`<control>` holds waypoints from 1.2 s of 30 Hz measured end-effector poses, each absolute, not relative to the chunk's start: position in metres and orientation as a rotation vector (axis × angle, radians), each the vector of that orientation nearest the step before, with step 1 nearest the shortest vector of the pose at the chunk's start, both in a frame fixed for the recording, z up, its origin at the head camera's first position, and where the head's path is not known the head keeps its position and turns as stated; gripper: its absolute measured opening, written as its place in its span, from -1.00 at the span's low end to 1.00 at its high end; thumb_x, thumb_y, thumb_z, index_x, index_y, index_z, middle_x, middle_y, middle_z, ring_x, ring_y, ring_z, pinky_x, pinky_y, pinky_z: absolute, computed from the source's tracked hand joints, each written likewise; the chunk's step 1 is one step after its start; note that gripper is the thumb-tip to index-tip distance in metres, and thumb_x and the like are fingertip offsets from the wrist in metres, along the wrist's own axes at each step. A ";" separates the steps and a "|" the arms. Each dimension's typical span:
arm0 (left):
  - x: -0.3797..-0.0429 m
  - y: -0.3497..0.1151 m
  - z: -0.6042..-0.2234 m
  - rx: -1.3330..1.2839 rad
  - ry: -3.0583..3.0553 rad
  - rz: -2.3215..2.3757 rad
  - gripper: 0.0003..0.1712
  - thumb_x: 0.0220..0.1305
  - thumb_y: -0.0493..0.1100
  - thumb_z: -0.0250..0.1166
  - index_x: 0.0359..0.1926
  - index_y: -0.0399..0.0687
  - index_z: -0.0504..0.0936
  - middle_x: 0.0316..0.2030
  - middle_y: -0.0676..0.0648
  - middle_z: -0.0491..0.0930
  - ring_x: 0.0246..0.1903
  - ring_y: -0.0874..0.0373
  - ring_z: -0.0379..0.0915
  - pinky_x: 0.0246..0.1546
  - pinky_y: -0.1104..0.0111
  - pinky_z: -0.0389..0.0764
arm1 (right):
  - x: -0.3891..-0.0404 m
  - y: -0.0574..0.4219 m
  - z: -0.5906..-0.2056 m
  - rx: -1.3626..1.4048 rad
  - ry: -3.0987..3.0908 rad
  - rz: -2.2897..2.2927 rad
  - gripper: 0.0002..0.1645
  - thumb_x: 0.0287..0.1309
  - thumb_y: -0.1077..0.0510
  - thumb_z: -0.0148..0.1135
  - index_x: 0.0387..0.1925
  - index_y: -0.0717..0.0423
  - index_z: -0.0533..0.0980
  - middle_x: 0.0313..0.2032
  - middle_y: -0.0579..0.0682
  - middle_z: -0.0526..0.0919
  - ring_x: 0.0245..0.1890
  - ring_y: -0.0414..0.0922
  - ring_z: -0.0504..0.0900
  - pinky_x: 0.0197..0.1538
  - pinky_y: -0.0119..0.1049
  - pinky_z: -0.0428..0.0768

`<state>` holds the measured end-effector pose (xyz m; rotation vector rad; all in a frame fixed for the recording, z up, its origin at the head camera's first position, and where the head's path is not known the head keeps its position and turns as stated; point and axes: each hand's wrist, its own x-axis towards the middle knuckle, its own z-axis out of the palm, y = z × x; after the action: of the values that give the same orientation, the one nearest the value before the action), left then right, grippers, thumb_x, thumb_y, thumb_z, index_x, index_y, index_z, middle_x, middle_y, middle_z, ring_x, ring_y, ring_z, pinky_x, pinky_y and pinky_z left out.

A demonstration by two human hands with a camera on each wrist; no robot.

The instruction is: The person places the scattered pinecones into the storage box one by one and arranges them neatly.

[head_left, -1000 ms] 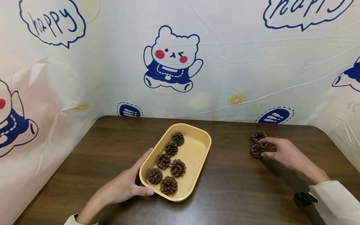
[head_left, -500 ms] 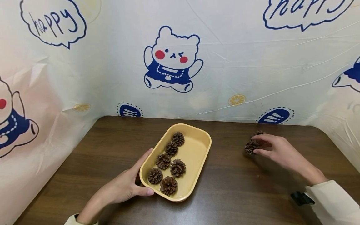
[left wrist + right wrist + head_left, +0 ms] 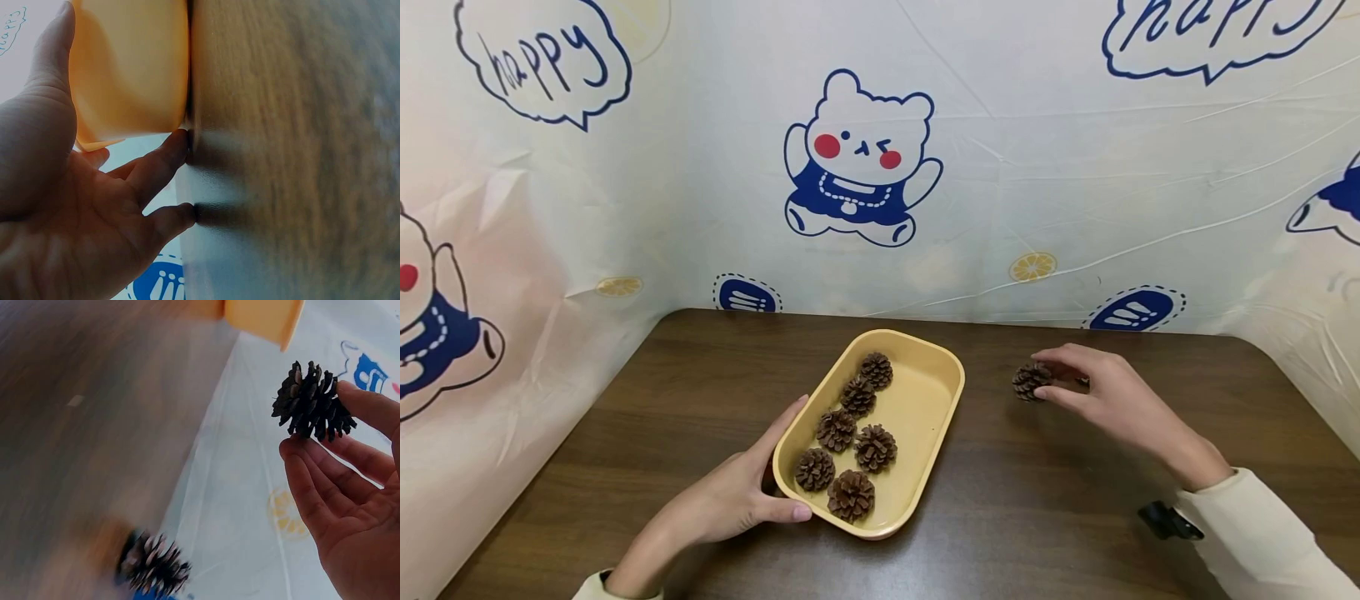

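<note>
In the head view, a yellow plastic tray (image 3: 921, 396) stands at an angle on the table. Several brown pine cones (image 3: 876, 448) lie inside it, mostly along its left side. My left hand (image 3: 730, 493) rests spread at the tray's near left corner, thumb on the near wall and fingers along the left one. The left wrist view has some fingertips (image 3: 181, 215) touching the tabletop. To the right of the tray, my right hand (image 3: 1108, 396) pinches one pine cone (image 3: 1030, 382) between thumb and fingers, raised off the table in the right wrist view.
Another pine cone (image 3: 156, 565) lies on the table, mostly hidden behind my right hand in the head view. The brown wooden table (image 3: 1000, 517) meets a printed white cloth (image 3: 992, 183) at its back and sides.
My right hand has lifted the nearer of two pine cones and carried it left toward the tray. The other cone stays behind. My left hand and the tray have not moved.
</note>
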<state>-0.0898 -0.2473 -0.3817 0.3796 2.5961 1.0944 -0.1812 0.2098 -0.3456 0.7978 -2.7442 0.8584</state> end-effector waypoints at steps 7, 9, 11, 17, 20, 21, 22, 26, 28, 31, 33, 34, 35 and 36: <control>-0.089 -0.248 -0.381 0.385 2.594 1.104 0.46 0.05 0.21 0.61 0.68 0.56 -0.30 0.55 -0.37 0.22 0.28 -0.22 0.46 0.32 -0.29 0.34 | -0.181 0.182 -0.341 0.847 -2.697 0.894 -0.55 0.24 0.20 0.49 0.15 0.16 0.66 -0.01 0.01 0.79 -0.06 -0.04 0.77 0.03 -0.02 0.70; -0.089 -0.247 -0.381 0.384 2.595 1.104 0.46 0.05 0.22 0.61 0.68 0.56 -0.30 0.56 -0.38 0.22 0.29 -0.24 0.45 0.32 -0.30 0.34 | -0.181 0.174 -0.340 0.865 -2.681 0.905 -0.55 0.24 0.21 0.49 0.15 0.15 0.66 0.00 0.02 0.79 -0.06 -0.04 0.77 0.04 0.02 0.69; -0.089 -0.247 -0.381 0.381 2.592 1.106 0.47 0.05 0.20 0.61 0.68 0.56 -0.30 0.55 -0.39 0.21 0.31 -0.27 0.44 0.32 -0.32 0.33 | -0.180 0.166 -0.339 0.883 -2.669 0.921 -0.55 0.23 0.22 0.49 0.15 0.15 0.66 0.00 0.01 0.79 -0.05 -0.04 0.76 0.05 0.02 0.69; -0.088 -0.247 -0.381 0.370 2.586 1.105 0.48 0.05 0.18 0.62 0.68 0.56 -0.31 0.55 -0.41 0.20 0.33 -0.33 0.40 0.32 -0.36 0.32 | -0.182 0.144 -0.339 0.974 -2.610 0.977 -0.54 0.23 0.25 0.48 0.16 0.19 0.64 0.01 0.04 0.78 -0.03 -0.02 0.75 0.06 0.00 0.70; -0.089 -0.247 -0.381 0.369 2.586 1.106 0.47 0.05 0.19 0.61 0.68 0.56 -0.31 0.55 -0.41 0.21 0.33 -0.32 0.40 0.33 -0.35 0.31 | -0.184 0.133 -0.341 1.041 -2.559 1.000 -0.53 0.21 0.29 0.48 0.15 0.25 0.64 -0.01 0.07 0.78 -0.04 0.00 0.76 0.06 -0.03 0.70; -0.089 -0.247 -0.381 0.371 2.585 1.107 0.47 0.05 0.19 0.61 0.68 0.55 -0.31 0.55 -0.41 0.20 0.34 -0.32 0.40 0.33 -0.36 0.31 | -0.185 0.129 -0.342 1.060 -2.547 1.009 -0.53 0.20 0.29 0.49 0.15 0.27 0.64 -0.02 0.07 0.78 -0.05 0.00 0.76 0.06 -0.04 0.71; -0.089 -0.247 -0.381 0.370 2.584 1.107 0.47 0.05 0.19 0.61 0.68 0.55 -0.31 0.55 -0.41 0.21 0.34 -0.32 0.40 0.33 -0.36 0.31 | -0.186 0.124 -0.343 1.074 -2.543 1.018 -0.53 0.20 0.29 0.49 0.15 0.28 0.63 -0.02 0.08 0.78 -0.05 0.00 0.76 0.06 -0.05 0.71; -0.089 -0.247 -0.381 0.369 2.577 1.113 0.48 0.05 0.17 0.62 0.68 0.56 -0.31 0.54 -0.43 0.22 0.32 -0.31 0.42 0.32 -0.36 0.32 | -0.188 0.110 -0.348 1.096 -2.558 1.041 -0.51 0.22 0.25 0.48 0.18 0.26 0.63 0.02 0.10 0.78 -0.04 -0.01 0.75 0.07 -0.06 0.71; -0.089 -0.247 -0.381 0.370 2.579 1.113 0.48 0.05 0.18 0.62 0.68 0.56 -0.31 0.53 -0.42 0.24 0.31 -0.29 0.43 0.32 -0.35 0.32 | -0.190 0.105 -0.351 1.096 -2.567 1.051 -0.50 0.22 0.25 0.48 0.19 0.26 0.62 0.04 0.10 0.77 -0.04 0.00 0.74 0.07 -0.06 0.71; -0.089 -0.247 -0.381 0.372 2.582 1.112 0.47 0.05 0.19 0.62 0.68 0.56 -0.31 0.52 -0.41 0.27 0.30 -0.27 0.45 0.32 -0.33 0.33 | -0.193 0.097 -0.356 1.108 -2.570 1.066 -0.51 0.23 0.25 0.47 0.18 0.27 0.62 0.04 0.13 0.77 -0.03 0.03 0.74 0.07 -0.04 0.70; -0.089 -0.247 -0.381 0.372 2.583 1.113 0.47 0.06 0.19 0.62 0.68 0.57 -0.30 0.51 -0.40 0.30 0.29 -0.24 0.46 0.32 -0.32 0.34 | -0.195 0.093 -0.359 1.122 -2.569 1.075 -0.51 0.23 0.25 0.47 0.17 0.29 0.62 0.05 0.15 0.77 -0.02 0.05 0.75 0.09 -0.02 0.70; -0.089 -0.247 -0.381 0.373 2.585 1.111 0.47 0.06 0.20 0.61 0.68 0.56 -0.30 0.51 -0.39 0.31 0.29 -0.23 0.47 0.31 -0.30 0.34 | -0.196 0.091 -0.361 1.129 -2.571 1.077 -0.52 0.23 0.25 0.46 0.17 0.30 0.62 0.05 0.15 0.77 -0.02 0.06 0.75 0.10 -0.02 0.70; -0.089 -0.248 -0.381 0.374 2.586 1.110 0.47 0.06 0.20 0.61 0.68 0.56 -0.30 0.50 -0.39 0.31 0.28 -0.22 0.47 0.31 -0.30 0.35 | -0.197 0.088 -0.362 1.134 -2.574 1.080 -0.52 0.23 0.25 0.47 0.16 0.31 0.62 0.05 0.16 0.77 -0.01 0.06 0.75 0.11 -0.02 0.70; -0.089 -0.248 -0.381 0.375 2.587 1.108 0.47 0.06 0.20 0.61 0.68 0.56 -0.30 0.50 -0.38 0.32 0.28 -0.21 0.48 0.31 -0.29 0.36 | -0.198 0.086 -0.364 1.139 -2.578 1.072 -0.52 0.23 0.24 0.47 0.16 0.31 0.62 0.06 0.16 0.77 0.00 0.07 0.75 0.12 -0.02 0.70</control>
<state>-0.0893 -0.2477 -0.3809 0.3747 2.5868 1.1078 -0.1976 0.0858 -0.3642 1.1390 -2.5784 1.0721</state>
